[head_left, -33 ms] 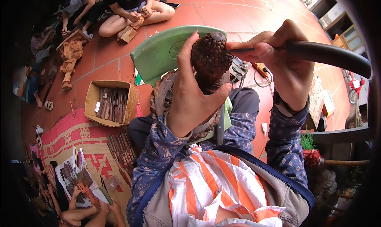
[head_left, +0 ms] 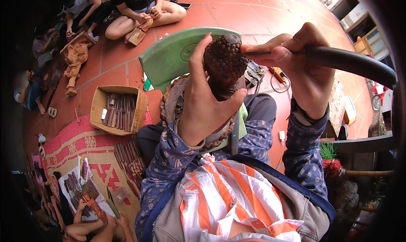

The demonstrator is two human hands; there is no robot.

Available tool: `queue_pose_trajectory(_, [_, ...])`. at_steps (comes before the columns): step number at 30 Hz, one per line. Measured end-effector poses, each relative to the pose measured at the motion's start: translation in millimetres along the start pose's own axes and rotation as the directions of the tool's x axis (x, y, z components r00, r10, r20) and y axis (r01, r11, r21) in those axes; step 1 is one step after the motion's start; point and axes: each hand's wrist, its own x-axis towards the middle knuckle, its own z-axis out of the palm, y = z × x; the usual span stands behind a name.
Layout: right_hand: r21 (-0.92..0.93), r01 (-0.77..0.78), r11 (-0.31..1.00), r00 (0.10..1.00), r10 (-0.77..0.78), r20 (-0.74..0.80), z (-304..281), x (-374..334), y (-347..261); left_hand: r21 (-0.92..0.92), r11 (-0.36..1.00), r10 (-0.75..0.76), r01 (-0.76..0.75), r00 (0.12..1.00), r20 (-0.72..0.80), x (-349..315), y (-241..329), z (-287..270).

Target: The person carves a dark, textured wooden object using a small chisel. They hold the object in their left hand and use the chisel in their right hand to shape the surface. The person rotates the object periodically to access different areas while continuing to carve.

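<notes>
As two hands (head_left: 201, 104) (head_left: 301, 72) hold, one carving (head_left: 224, 64), one tool (head_left: 347, 61)

Your left hand (head_left: 198, 108) wraps the knobbed carving (head_left: 226, 64) from its near left, one finger (head_left: 196, 60) stretched up along that side and the thumb (head_left: 236, 100) spread below. Your right hand (head_left: 303, 66), closed in a pinch, sits just right of the carving with a fingertip (head_left: 248, 48) at its edge; both sleeved forearms (head_left: 305, 149) point toward it from the near side.

red-tiled floor (head_left: 198, 20), bright glare toward top right; red-and-tan mat (head_left: 105, 151) lower left; pale wall (head_left: 358, 14) upper right.
</notes>
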Motion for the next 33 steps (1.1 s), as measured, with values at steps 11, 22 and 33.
queue_pose_trajectory(11, [-0.220, 0.047, 0.974, 0.999, -0.044, 0.022, 8, -2, -10, 0.010, 1.000, 0.001, -0.001, 1.000, -0.014, 0, -1, 0])
queue_pose_trajectory(22, [-0.019, 0.055, 0.998, 0.994, -0.053, 0.091, -6, -5, -12, -0.077, 0.996, -0.050, 0.051, 0.999, 0.006, 0, -3, -1])
queue_pose_trajectory(33, [-0.130, 0.360, 0.924, 0.880, -0.383, -0.281, 35, -35, 40, -0.065, 0.998, -0.014, 0.014, 1.000, -0.009, 1, 1, 0])
